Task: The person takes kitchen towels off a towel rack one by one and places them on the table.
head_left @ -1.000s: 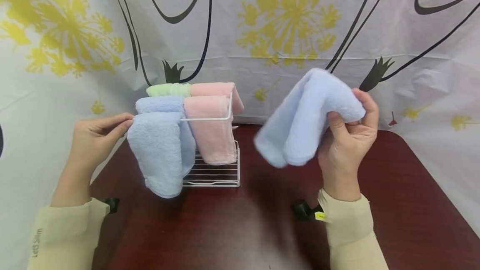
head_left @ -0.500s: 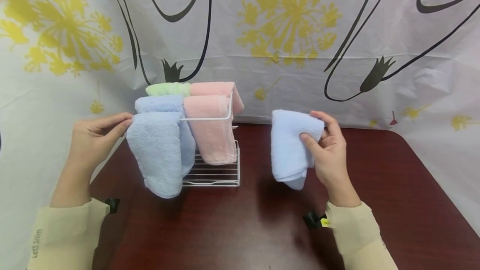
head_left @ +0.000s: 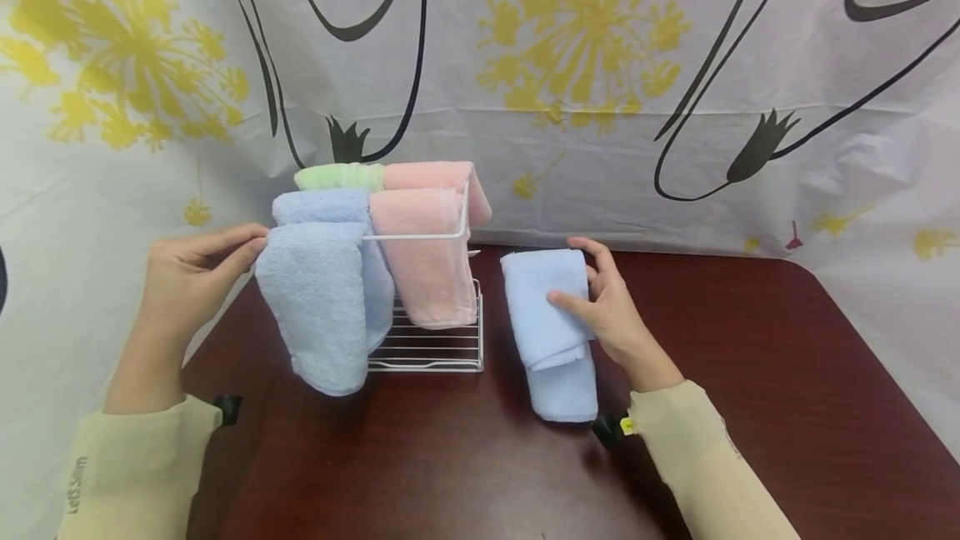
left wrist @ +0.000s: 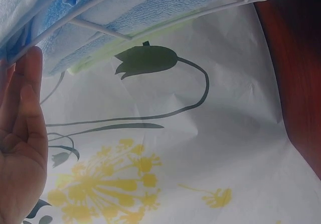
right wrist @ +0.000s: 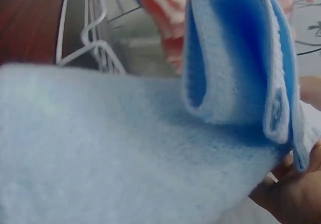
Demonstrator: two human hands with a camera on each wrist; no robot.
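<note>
At the left of the head view my left hand (head_left: 191,282) pinches the front left end of a white wire rack (head_left: 420,237). A light blue towel (head_left: 318,307) hangs over the rack's front rail, beside those fingers. The left wrist view shows the fingers (left wrist: 31,73) against the white rail. To the right of the rack my right hand (head_left: 617,315) holds a second blue towel (head_left: 546,298), folded, by its right edge, thumb in front. Its lower layer hangs down; I cannot tell if it touches the table. In the right wrist view this towel (right wrist: 100,143) covers much of the hand.
Behind the front towel hang another blue towel (head_left: 322,207), a pink towel (head_left: 423,273), a green towel (head_left: 341,177) and a further pink one (head_left: 431,176). The rack's wire base stands on a dark red table (head_left: 465,457). A patterned white curtain (head_left: 450,140) closes off the back.
My right hand has brought its blue towel down and left towards the rack, and the towel now hangs flatter, front face turned to me. The left hand has stayed at the rack.
</note>
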